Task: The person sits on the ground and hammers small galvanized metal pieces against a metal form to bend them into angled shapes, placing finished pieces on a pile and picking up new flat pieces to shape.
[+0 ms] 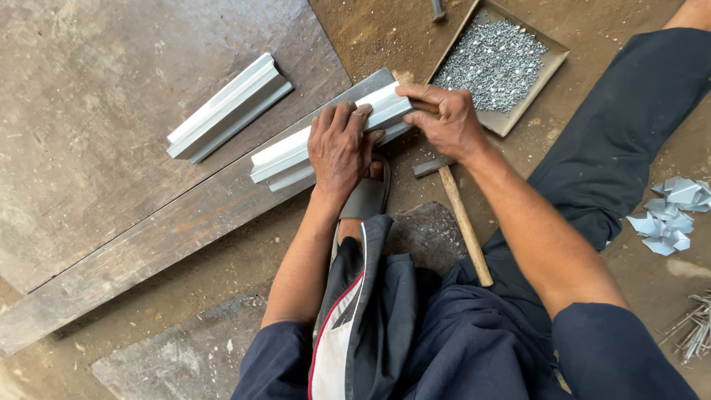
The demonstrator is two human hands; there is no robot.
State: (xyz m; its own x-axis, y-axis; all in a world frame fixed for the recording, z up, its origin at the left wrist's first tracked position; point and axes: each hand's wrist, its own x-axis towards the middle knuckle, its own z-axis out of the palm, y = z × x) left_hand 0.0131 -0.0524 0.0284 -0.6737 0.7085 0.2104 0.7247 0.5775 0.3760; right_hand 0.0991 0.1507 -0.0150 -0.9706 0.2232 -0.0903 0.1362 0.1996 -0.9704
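metal channel (296, 152) under both hands

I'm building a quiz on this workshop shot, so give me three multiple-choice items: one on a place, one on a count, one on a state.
1. Where does the tray of small metal bits lie?
A. beyond the right hand
B. under the left knee
C. on the far metal section

2. How many folded metal sections lie on the boards?
A. one
B. two
C. four

3. What is the hammer doing?
A. swung in the air
B. gripped by the left hand
C. lying on the ground, unheld

Answers: 1 A, it sits just past the right hand. 2 B, one lies apart, one is under the left hand. 3 C, no hand grips it.
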